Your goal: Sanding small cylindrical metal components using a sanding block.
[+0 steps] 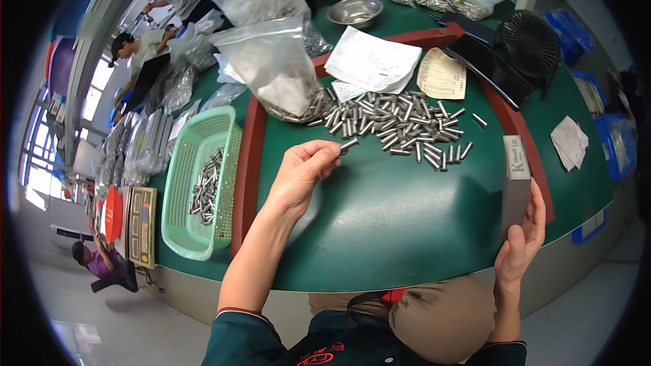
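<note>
Between the thumb and fingers of my left hand [310,171] is a small metal pin [349,144], shiny and cylindrical with a wider end. It is held just above the green tabletop, at the near left side of a loose pile of similar pins [400,122]. Over to the right, my right hand [523,240] grips a grey rectangular block [517,200], which stands upright near the red wooden strip and has a pale printed label at its top. The block looks like an abrasive block. My right fingers wrap behind it, partly hidden.
Red wooden strips [249,163] frame the work area. Left of them sits a green basket [193,230] with pins inside, beside a scale [142,227]. Farther back are plastic bags [278,61], papers [373,59], a metal bowl [354,10] and a black fan [529,47]. A cloth [569,142] lies right.
</note>
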### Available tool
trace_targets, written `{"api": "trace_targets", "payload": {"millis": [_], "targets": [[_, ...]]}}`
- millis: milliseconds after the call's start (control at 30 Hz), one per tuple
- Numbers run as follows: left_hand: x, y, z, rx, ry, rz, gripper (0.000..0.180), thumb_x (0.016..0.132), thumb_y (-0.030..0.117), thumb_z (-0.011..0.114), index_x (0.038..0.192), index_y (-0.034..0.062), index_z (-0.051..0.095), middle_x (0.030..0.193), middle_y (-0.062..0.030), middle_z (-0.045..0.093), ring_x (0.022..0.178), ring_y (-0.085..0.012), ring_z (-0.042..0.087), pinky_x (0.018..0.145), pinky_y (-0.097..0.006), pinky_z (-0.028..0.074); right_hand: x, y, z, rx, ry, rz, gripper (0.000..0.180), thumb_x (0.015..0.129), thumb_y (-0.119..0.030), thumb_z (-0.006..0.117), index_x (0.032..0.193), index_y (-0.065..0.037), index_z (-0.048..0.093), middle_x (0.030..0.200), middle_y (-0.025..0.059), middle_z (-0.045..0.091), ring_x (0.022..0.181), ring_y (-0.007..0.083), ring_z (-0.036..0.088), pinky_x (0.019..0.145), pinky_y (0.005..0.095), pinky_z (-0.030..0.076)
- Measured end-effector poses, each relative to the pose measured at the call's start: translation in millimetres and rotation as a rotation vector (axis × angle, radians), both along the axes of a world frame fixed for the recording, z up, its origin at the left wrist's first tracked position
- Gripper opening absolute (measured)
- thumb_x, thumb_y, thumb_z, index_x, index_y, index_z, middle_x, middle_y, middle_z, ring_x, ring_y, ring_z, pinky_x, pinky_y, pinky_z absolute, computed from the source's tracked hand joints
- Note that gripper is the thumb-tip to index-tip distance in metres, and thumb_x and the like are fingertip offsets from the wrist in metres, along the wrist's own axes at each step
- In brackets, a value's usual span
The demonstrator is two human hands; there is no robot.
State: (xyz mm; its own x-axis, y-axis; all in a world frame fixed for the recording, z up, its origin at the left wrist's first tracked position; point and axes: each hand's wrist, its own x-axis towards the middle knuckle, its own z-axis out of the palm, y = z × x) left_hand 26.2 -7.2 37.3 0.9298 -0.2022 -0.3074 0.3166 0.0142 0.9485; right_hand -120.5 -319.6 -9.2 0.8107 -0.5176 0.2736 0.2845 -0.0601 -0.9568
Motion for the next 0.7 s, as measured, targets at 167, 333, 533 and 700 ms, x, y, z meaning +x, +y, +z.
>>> {"api": "trace_targets", "payload": {"millis": [167,333,533,700], "targets": [[-5.0,20.6,-8.7,-0.237,0.071,0.01,0.015,0.091,0.017,0.065,0.092,0.0022,0.065,0.079,-0.0031,0.063,0.064,-0.0064,0.048,0.059,-0.021,0.038,6.6,6.2,9.8,-0.193,0.021,-0.003,0.085,0.075,-0.036,0.071,0.14,0.009,0.04,0.134,0.0191,0.05,0.126,0.0264,0.049,0.108,0.0387,0.035],[-8.4,32.1,-15.4,-0.409,0.108,0.031,0.016,0.092,0.016,0.064,0.094,0.0004,0.065,0.078,-0.004,0.063,0.065,-0.0073,0.052,0.06,-0.021,0.042,44.9,25.9,46.5,-0.448,-0.032,0.132,0.08,0.066,-0.024,0.072,0.136,0.006,0.048,0.126,0.0164,0.055,0.117,0.0261,0.053,0.104,0.0389,0.038],[-5.0,39.6,-25.9,-0.431,0.107,0.028,0.017,0.092,0.016,0.064,0.098,0.0001,0.063,0.083,-0.007,0.066,0.067,-0.0084,0.054,0.063,-0.022,0.044,113.0,54.9,85.7,-0.818,-0.101,0.065,0.07,0.065,-0.023,0.077,0.127,0.0,0.058,0.115,0.0129,0.059,0.11,0.0272,0.051,0.098,0.0385,0.04],[-11.5,36.6,-30.4,-0.693,0.148,0.09,0.017,0.089,0.004,0.065,0.105,0.0011,0.06,0.099,-0.0122,0.067,0.083,-0.0136,0.063,0.079,-0.025,0.054,150.3,73.2,85.5,-0.76,-0.095,0.112,0.065,0.068,-0.024,0.078,0.125,0.0,0.059,0.107,0.0112,0.06,0.1,0.0261,0.05,0.092,0.0387,0.041]]}}
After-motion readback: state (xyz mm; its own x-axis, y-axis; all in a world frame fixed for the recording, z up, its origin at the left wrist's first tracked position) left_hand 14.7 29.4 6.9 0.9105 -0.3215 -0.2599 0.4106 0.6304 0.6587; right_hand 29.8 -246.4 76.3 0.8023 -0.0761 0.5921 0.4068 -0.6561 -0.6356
